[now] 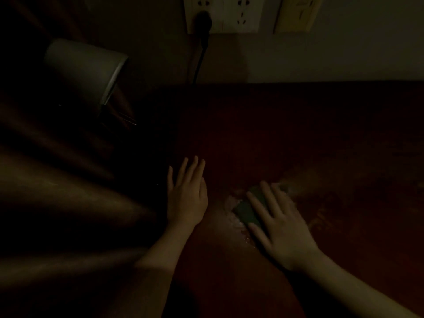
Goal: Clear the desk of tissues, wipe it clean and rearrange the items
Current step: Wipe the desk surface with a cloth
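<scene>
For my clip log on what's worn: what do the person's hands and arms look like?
The left hand and right hand are bare, without gloves. The left forearm and right forearm are unsleeved as far as the picture shows. No ring, watch or bracelet is visible, though the dim light could hide something small.

The desk (321,145) looks like dark reddish wood, mostly dull, with a wet, glistening streak just beside the green pad (246,211) that my right hand (282,228) presses flat. The pad looks matt and soft, cloth or sponge, I cannot tell which. The curtain (57,191) on my left is heavy cloth with a faint sheen. The socket plate (229,17) is smooth white plastic, the plug (203,24) matt black.
</scene>
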{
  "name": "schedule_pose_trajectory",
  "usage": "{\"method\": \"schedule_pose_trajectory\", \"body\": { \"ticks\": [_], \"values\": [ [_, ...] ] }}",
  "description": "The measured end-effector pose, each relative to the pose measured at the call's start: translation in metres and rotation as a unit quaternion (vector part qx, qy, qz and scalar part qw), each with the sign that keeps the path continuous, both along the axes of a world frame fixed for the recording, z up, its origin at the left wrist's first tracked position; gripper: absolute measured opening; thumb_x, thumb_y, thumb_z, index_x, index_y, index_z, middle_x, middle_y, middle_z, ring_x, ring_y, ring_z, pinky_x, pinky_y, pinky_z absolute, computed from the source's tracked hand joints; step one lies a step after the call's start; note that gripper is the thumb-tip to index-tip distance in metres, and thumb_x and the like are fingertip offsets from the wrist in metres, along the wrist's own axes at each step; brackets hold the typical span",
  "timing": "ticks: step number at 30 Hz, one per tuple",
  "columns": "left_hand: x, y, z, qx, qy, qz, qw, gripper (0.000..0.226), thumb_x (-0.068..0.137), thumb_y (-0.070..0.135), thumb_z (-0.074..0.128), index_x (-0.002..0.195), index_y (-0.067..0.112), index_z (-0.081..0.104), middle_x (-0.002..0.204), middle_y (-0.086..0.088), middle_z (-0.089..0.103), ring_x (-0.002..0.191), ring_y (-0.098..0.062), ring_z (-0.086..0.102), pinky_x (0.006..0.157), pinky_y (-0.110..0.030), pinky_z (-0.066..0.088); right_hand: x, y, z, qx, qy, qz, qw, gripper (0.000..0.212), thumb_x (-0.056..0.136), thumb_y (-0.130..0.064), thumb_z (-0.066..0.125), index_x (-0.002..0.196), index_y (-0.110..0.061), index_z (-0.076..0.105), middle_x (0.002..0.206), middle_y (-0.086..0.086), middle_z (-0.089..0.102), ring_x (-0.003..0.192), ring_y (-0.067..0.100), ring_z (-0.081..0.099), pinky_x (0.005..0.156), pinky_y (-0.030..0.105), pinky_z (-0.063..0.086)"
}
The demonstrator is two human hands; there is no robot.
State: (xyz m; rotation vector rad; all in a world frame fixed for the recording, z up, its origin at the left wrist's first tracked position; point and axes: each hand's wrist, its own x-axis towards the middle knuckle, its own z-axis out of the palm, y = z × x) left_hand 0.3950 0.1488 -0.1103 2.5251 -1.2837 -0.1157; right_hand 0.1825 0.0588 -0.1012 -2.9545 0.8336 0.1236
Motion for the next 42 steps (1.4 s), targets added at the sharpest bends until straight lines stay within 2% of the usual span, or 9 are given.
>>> {"method": "schedule_pose_trajectory", "body": {
  "ticks": [3,5,10,13,17,23,29,35,42],
  "values": [
    [-0.005,0.010,0.000,0.004,0.007,-0.005,1.000,0.069,0.091,0.041,-0.001,0.150,0.020,0.030,0.158,0.002,0.026,0.148,-0.014,0.013,0.120,-0.041,-0.004,0.000,-0.027,-0.004,0.009,0.002,-0.205,0.979,0.070,0.091,-0.064,-0.002,0.152,-0.031,-0.002,0.159,0.010,-0.009,0.146,0.028,-0.011,0.117,0.040,-0.008],
    [-0.006,0.013,0.000,0.006,0.009,-0.008,1.000,0.070,0.091,0.041,-0.002,0.151,0.020,0.028,0.159,0.003,0.024,0.149,-0.013,0.011,0.121,-0.041,-0.005,0.037,-0.008,-0.010,0.003,-0.017,-0.261,0.965,0.070,0.093,-0.062,0.000,0.153,-0.027,0.004,0.159,0.014,-0.003,0.146,0.034,-0.007,0.119,0.047,-0.002],
    [-0.019,0.035,0.004,-0.003,0.017,-0.039,0.999,0.070,0.092,0.041,-0.001,0.150,0.018,0.030,0.157,0.001,0.028,0.148,-0.015,0.015,0.121,-0.043,0.000,0.017,0.086,-0.003,0.026,-0.016,-0.025,0.999,0.062,0.098,-0.057,0.023,0.151,-0.025,0.024,0.158,0.013,0.015,0.146,0.033,0.011,0.115,0.042,0.008],
    [-0.027,0.046,0.006,-0.027,0.038,-0.040,0.998,0.067,0.094,0.041,0.002,0.150,0.017,0.033,0.156,0.001,0.031,0.147,-0.015,0.018,0.121,-0.042,-0.001,-0.048,0.060,0.001,-0.037,0.012,-0.084,0.996,0.063,0.098,-0.059,0.017,0.151,-0.026,0.021,0.158,0.012,0.013,0.145,0.031,0.013,0.117,0.040,0.007],
    [-0.032,0.052,0.002,-0.031,0.036,-0.047,0.998,0.068,0.094,0.041,0.002,0.150,0.017,0.032,0.156,0.001,0.030,0.148,-0.013,0.016,0.121,-0.039,-0.003,-0.032,0.029,0.000,0.009,-0.009,-0.332,0.943,0.077,0.089,-0.064,-0.006,0.153,-0.023,0.011,0.158,0.015,-0.002,0.146,0.034,-0.001,0.120,0.048,0.007],
    [-0.043,0.064,-0.001,-0.025,0.022,-0.035,0.999,0.065,0.096,0.039,0.004,0.149,0.015,0.033,0.155,-0.002,0.033,0.147,-0.015,0.020,0.121,-0.040,0.000,-0.047,0.134,0.002,0.026,0.004,-0.085,0.996,0.063,0.098,-0.058,0.019,0.151,-0.024,0.024,0.157,0.015,0.018,0.145,0.033,0.012,0.113,0.045,0.015],
    [-0.056,0.075,0.001,-0.029,0.030,-0.021,0.999,0.070,0.092,0.041,0.000,0.150,0.015,0.030,0.157,-0.001,0.029,0.148,-0.014,0.017,0.120,-0.036,-0.004,-0.088,0.073,-0.002,0.000,-0.017,-0.357,0.934,0.076,0.092,-0.063,-0.002,0.153,-0.022,0.016,0.157,0.018,0.009,0.145,0.037,0.008,0.118,0.050,0.013],
    [-0.068,0.094,0.002,-0.022,0.033,-0.026,0.999,0.072,0.092,0.041,-0.002,0.151,0.015,0.030,0.157,-0.001,0.029,0.148,-0.014,0.016,0.121,-0.036,-0.002,-0.074,0.161,-0.003,0.023,-0.003,-0.100,0.995,0.064,0.098,-0.058,0.019,0.152,-0.024,0.019,0.158,0.014,0.014,0.146,0.033,0.010,0.116,0.042,0.005],
    [-0.080,0.107,0.002,-0.027,0.040,-0.028,0.998,0.071,0.092,0.041,-0.001,0.150,0.015,0.030,0.157,0.000,0.029,0.147,-0.012,0.016,0.120,-0.032,-0.005,-0.127,0.097,0.003,0.031,0.007,-0.313,0.949,0.080,0.088,-0.066,-0.010,0.152,-0.024,0.009,0.157,0.018,0.006,0.146,0.037,0.005,0.118,0.048,0.009]
  ]
}}
